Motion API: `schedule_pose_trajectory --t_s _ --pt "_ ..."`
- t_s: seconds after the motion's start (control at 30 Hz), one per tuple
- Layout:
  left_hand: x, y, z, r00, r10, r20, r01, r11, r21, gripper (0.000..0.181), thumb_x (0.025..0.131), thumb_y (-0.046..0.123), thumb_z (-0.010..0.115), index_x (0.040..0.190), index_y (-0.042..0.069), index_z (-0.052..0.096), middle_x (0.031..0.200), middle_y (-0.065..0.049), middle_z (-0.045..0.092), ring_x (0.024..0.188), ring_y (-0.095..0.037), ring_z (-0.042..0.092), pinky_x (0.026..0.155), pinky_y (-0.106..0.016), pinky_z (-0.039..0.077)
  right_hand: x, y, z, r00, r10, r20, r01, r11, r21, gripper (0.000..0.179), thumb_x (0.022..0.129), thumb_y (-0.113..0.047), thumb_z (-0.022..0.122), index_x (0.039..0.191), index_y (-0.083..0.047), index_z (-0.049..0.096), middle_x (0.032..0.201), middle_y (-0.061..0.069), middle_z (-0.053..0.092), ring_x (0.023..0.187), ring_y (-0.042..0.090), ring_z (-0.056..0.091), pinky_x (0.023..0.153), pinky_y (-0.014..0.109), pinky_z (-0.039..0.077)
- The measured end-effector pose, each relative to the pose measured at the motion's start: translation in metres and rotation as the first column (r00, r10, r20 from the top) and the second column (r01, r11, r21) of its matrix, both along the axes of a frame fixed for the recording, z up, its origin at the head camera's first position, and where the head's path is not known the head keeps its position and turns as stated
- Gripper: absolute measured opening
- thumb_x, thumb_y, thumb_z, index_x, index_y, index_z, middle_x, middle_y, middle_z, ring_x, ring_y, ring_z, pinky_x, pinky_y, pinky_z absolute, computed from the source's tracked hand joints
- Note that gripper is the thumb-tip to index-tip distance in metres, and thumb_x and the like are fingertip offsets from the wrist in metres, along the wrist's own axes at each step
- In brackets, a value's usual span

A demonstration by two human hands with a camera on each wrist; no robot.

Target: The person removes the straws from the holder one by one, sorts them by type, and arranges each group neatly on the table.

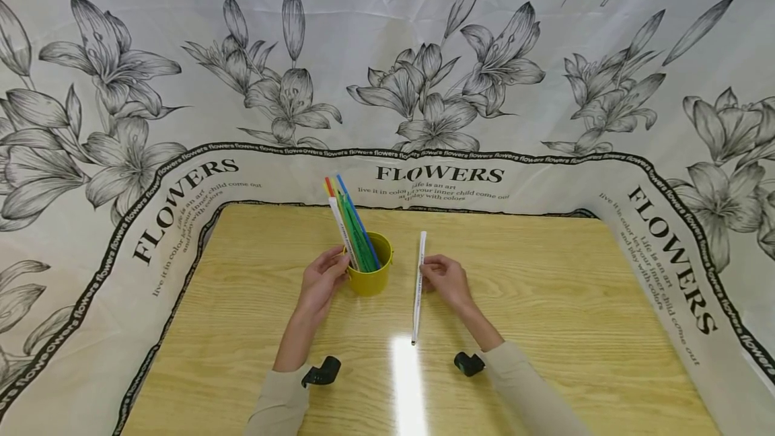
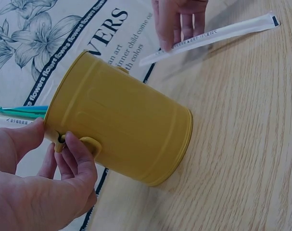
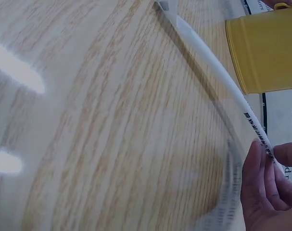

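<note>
My left hand (image 1: pixel 319 282) holds a small yellow metal bucket (image 1: pixel 369 283) at its left side. In the left wrist view the thumb is at the rim and the fingertips pinch by the handle's ear (image 2: pixel 92 146). Several long straws lean out of the bucket to the left: green (image 1: pixel 358 241), blue (image 1: pixel 357 212), red, yellow, and one in a white wrapper (image 1: pixel 342 231). Right of the bucket, my right hand (image 1: pixel 447 281) pinches a white straw in a printed wrapper (image 3: pixel 218 68) between thumb and fingers. One end of it points toward me, low over the table.
A light wood-grain table (image 1: pixel 533 288) lies under both hands. White cloth with black flower prints (image 1: pixel 436 86) and lettering surrounds its back and sides. Black devices (image 1: pixel 323 371) sit at both wrists. A bright light reflection (image 1: pixel 408 382) shows on the table near me.
</note>
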State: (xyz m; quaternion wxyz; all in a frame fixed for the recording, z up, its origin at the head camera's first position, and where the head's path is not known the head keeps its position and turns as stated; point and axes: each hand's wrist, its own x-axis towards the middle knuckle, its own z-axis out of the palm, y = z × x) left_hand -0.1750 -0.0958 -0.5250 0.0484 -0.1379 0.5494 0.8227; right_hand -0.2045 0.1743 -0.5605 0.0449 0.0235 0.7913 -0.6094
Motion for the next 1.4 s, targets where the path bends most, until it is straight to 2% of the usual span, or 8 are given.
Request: schedule_pose_trajectory --t_s 0.2,0.53,0.77,1.0,1.2,1.4 --pt "-0.001 0.0 0.0 1.0 0.006 0.007 -0.006 1.0 -0.004 0.039 0.1 0.007 0.068 0.136 -0.004 0.058 0.108 -0.004 0.06 0.088 -0.01 0.06 0.079 -0.022 0.055 0.001 -0.007 -0.004 1.0 0.005 0.006 -0.006 0.997 0.077 0.021 0.097 0.0 0.068 0.115 0.011 0.067 0.099 0.025 0.071 0.072 0.026 0.071 0.059 0.031 0.061" --pt "0.0 0.0 -0.002 1.0 0.01 0.007 -0.01 1.0 0.004 0.039 0.1 0.007 0.068 0.136 -0.004 0.058 0.107 -0.004 0.061 0.086 -0.01 0.06 0.077 -0.022 0.055 -0.001 -0.018 -0.008 1.0 0.012 -0.028 -0.006 0.979 0.203 0.014 0.092 0.005 0.063 0.104 0.009 0.069 0.084 0.015 0.068 0.062 0.015 0.064 0.052 0.024 0.054" --pt "0.0 0.001 -0.001 1.0 0.01 0.012 -0.01 1.0 0.002 0.035 0.101 0.007 0.067 0.134 -0.002 0.06 0.106 -0.003 0.061 0.086 -0.011 0.06 0.078 -0.023 0.055 0.0 -0.021 -0.006 1.0 0.002 -0.031 0.005 0.973 0.23 0.012 0.093 0.004 0.062 0.103 0.009 0.068 0.085 0.014 0.067 0.064 0.017 0.066 0.052 0.024 0.056" --pt "0.0 0.001 -0.002 1.0 0.013 0.007 -0.013 1.0 -0.008 0.037 0.1 0.007 0.068 0.135 -0.004 0.059 0.105 -0.003 0.06 0.086 -0.01 0.06 0.077 -0.022 0.055 -0.004 -0.024 0.007 0.995 -0.003 -0.095 0.025 0.971 0.239 0.012 0.097 -0.002 0.065 0.105 0.006 0.068 0.094 0.016 0.069 0.071 0.021 0.069 0.054 0.024 0.055" --pt "-0.001 0.001 -0.003 1.0 0.017 0.011 -0.017 1.0 -0.001 0.039 0.1 0.007 0.069 0.135 -0.005 0.058 0.104 -0.003 0.06 0.084 -0.009 0.06 0.077 -0.022 0.055 -0.009 -0.027 0.024 0.99 0.003 -0.138 0.03 0.97 0.243 0.013 0.097 -0.005 0.065 0.106 0.003 0.069 0.097 0.015 0.07 0.079 0.023 0.07 0.063 0.025 0.056" --pt "0.001 0.001 0.001 1.0 0.009 0.03 -0.009 1.0 -0.007 0.037 0.101 0.008 0.067 0.136 -0.001 0.06 0.107 -0.004 0.059 0.086 -0.011 0.061 0.079 -0.024 0.056 -0.011 -0.031 0.041 0.981 0.033 -0.19 0.015 0.969 0.247 0.015 0.1 -0.007 0.065 0.11 0.002 0.069 0.101 0.016 0.071 0.089 0.029 0.07 0.076 0.036 0.06"
